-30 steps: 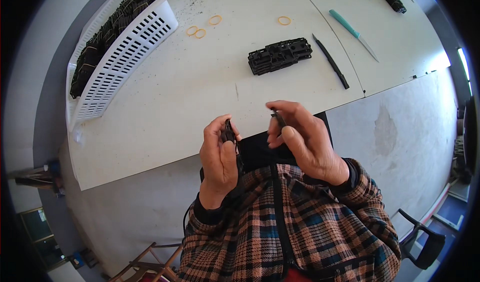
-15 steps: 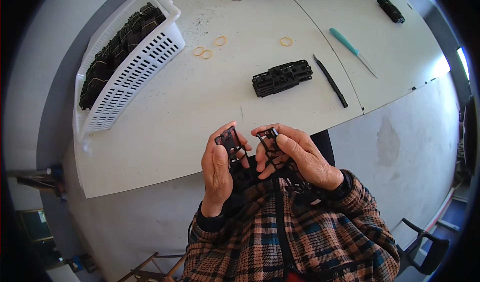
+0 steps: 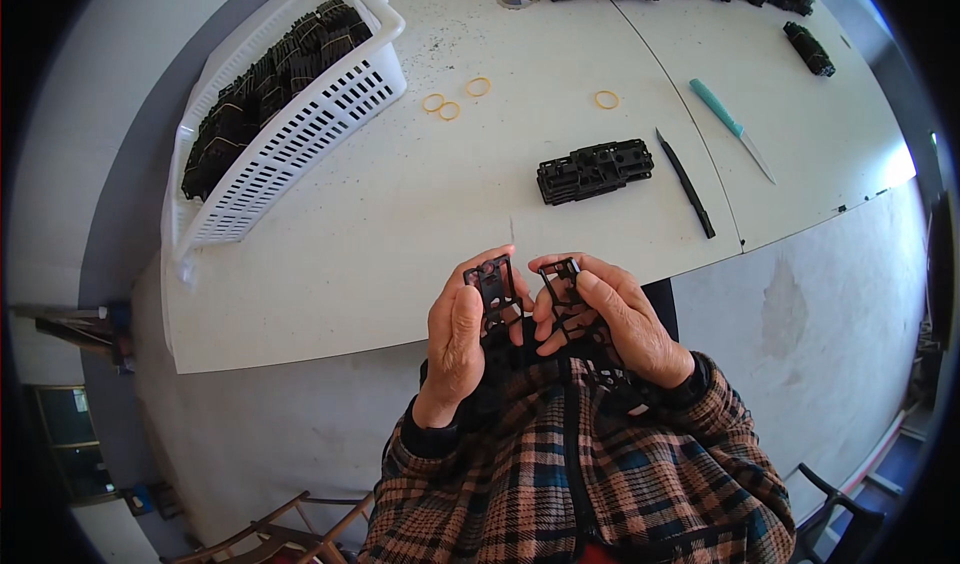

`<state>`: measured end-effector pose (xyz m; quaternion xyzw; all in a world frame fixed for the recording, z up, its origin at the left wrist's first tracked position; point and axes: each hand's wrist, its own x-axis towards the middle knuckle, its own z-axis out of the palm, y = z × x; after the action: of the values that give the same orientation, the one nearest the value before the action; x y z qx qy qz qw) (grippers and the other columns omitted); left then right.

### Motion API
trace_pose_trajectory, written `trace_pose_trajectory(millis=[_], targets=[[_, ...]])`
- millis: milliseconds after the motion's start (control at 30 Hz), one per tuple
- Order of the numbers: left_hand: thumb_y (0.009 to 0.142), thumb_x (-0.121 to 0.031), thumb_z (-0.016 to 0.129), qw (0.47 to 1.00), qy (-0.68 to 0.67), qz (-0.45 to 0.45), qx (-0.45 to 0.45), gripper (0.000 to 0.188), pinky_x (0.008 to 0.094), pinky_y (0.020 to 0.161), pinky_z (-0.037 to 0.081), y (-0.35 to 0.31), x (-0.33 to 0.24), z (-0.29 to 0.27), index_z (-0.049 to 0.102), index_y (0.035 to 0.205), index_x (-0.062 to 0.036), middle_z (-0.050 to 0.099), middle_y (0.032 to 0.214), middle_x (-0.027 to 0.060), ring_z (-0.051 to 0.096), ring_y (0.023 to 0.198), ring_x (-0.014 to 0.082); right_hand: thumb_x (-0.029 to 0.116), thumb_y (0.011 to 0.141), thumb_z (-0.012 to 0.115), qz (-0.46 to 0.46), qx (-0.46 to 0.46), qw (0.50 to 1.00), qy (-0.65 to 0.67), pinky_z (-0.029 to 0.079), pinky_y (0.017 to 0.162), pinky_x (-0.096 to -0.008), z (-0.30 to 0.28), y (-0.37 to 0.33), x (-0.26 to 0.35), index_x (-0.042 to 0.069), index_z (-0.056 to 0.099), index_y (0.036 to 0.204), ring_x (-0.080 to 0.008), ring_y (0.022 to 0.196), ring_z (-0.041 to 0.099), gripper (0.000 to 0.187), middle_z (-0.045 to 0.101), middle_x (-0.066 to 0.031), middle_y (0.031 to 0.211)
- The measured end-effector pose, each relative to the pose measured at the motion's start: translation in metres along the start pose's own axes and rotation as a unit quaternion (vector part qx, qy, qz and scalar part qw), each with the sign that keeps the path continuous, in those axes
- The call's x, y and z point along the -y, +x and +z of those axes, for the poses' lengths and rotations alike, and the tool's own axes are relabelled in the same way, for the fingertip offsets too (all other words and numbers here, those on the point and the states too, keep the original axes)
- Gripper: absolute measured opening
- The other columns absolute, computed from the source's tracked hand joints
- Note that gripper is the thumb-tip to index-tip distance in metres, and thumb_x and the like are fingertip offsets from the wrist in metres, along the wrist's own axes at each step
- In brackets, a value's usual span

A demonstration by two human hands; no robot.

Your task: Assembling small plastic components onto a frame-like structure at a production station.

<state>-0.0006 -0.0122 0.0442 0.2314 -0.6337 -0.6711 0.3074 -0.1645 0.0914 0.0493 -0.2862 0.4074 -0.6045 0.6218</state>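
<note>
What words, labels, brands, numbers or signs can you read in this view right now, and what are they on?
None can be read. I make out no lettering on the white basket or the teal-handled knife.
Any marks on the black part in the left hand, or on the stacked black pieces, are too small to tell.

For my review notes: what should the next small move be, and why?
Probably ease the right hand toward the left hand: the left black piece and right black piece are both gripped, with a gap showing between their upper ends.
</note>
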Motion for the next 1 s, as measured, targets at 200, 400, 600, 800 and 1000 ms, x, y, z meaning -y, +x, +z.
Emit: trace_pose_trajectory(millis=[200,400,600,800,1000], targets=[[0.106,-0.044,0.031,0.999,-0.031,-0.017,-0.007,0.056,0.0235,0.06,0.051,0.005,0.003,0.0,0.049,0.13,0.0029,0.063,0.096,0.0084,0.06,0.075,0.012,0.034,0.106,0.034,0.005,-0.013,1.0,0.004,0.059,0.078,-0.0323,-0.001,0.001,0.002,-0.004,0.042,0.135,-0.017,0.087,0.064,0.049,0.062,-0.0129,0.099],[0.107,-0.035,0.031,0.999,-0.014,-0.036,-0.037,0.047,0.0239,0.056,0.05,0.01,0.002,-0.004,0.05,0.128,0.0028,0.064,0.096,0.0117,0.06,0.074,0.0123,0.037,0.106,0.031,-0.002,0.002,1.0,-0.015,0.057,0.077,-0.029,0.0,0.001,0.001,-0.005,0.044,0.134,-0.0162,0.087,0.063,0.052,0.063,-0.0133,0.101],[0.107,-0.025,0.032,0.983,0.114,-0.031,-0.142,0.038,0.0234,0.066,0.049,0.024,0.019,-0.028,0.052,0.124,0.0013,0.067,0.096,0.0124,0.061,0.074,0.0108,0.04,0.106,0.029,0.003,0.009,1.0,-0.024,0.055,0.075,-0.027,-0.008,0.003,0.001,-0.005,0.046,0.133,-0.0143,0.084,0.062,0.055,0.065,-0.0131,0.099],[0.103,-0.014,0.04,0.961,0.167,0.022,-0.22,0.031,0.025,0.075,0.047,0.038,0.031,-0.034,0.052,0.125,0.0029,0.065,0.108,0.014,0.061,0.088,0.0131,0.042,0.106,0.029,0.0,0.023,0.999,-0.024,0.053,0.071,-0.0246,-0.01,0.004,0.005,-0.005,0.047,0.133,-0.0127,0.081,0.062,0.057,0.067,-0.013,0.097],[0.094,-0.005,0.055,0.796,0.441,0.218,-0.353,0.029,0.0266,0.082,0.044,0.045,0.048,-0.033,0.055,0.123,0.004,0.06,0.117,0.0146,0.055,0.104,0.0146,0.043,0.106,0.029,0.002,0.007,1.0,-0.005,0.052,0.068,-0.0226,-0.017,0.004,0.006,-0.005,0.047,0.133,-0.0127,0.08,0.061,0.058,0.067,-0.0136,0.098]])
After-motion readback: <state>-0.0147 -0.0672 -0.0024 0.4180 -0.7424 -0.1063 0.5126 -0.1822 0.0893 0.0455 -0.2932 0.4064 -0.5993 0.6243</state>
